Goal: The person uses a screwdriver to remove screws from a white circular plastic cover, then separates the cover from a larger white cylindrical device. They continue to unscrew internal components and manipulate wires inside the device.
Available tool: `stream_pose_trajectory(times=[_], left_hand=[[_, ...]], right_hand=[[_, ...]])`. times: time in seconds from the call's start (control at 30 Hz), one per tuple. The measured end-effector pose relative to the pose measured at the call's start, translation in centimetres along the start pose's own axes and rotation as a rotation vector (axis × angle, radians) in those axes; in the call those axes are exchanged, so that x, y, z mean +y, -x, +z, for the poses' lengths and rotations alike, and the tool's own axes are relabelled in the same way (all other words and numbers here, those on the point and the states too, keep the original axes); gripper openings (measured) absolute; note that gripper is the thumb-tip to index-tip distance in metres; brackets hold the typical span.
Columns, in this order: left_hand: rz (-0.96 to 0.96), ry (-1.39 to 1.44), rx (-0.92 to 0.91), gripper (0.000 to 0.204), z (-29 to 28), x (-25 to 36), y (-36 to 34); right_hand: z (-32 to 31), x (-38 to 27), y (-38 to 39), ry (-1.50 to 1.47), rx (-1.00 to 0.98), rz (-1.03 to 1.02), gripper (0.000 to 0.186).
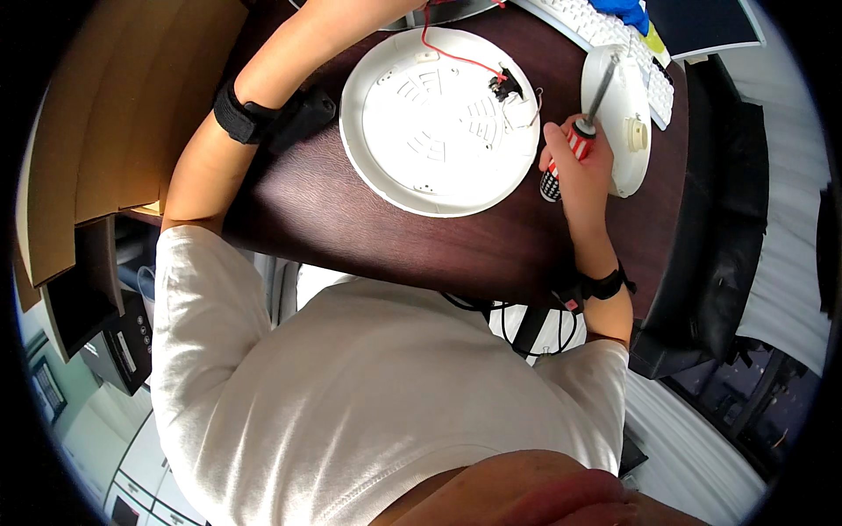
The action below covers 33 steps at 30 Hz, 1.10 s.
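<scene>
My right hand is closed round the handle of a screwdriver, which is red and white with a black patterned end. The metal shaft points up and slightly right, over a white oval plastic cover. Left of that hand lies a round white plastic base with vent slots. A black part with a red wire sits near its upper right rim. My left hand reaches the top edge beside a dark metallic round object; its fingers are out of the picture.
All this lies on a dark brown table. A white keyboard, a blue cloth-like item and a dark screen stand at the far right. Cardboard rises on the left. Black cables hang below the front edge.
</scene>
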<state>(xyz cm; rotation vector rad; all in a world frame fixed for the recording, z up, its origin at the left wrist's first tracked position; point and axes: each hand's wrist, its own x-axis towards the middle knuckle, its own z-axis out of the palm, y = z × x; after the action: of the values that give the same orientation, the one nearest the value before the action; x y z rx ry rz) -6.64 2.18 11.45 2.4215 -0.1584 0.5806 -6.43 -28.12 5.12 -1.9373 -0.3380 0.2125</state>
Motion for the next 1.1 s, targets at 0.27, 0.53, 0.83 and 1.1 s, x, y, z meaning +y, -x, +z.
stream_pose_trajectory(times=[0.27, 0.53, 0.83, 1.1], left_hand=[[-0.021, 0.068, -0.022, 0.025, 0.0, 0.0, -0.1], [-0.123, 0.247, -0.076, 0.028, 0.0, -0.1, -0.4], [-0.094, 0.131, -0.085, 0.027, 1.4, -3.6, -0.2], [-0.087, 0.167, -0.035, 0.027, 1.9, -4.5, -0.1]], right_hand=[[1.1, -0.6, -1.4, 0.158, 0.05, 0.06, 0.032], [1.2, -1.5, -2.1, 0.311, -0.126, 0.081, 0.025], [3.2, -4.1, -2.9, 0.347, -0.208, -0.29, 0.024], [5.0, -3.9, -5.5, 0.374, -0.177, -0.484, 0.023]])
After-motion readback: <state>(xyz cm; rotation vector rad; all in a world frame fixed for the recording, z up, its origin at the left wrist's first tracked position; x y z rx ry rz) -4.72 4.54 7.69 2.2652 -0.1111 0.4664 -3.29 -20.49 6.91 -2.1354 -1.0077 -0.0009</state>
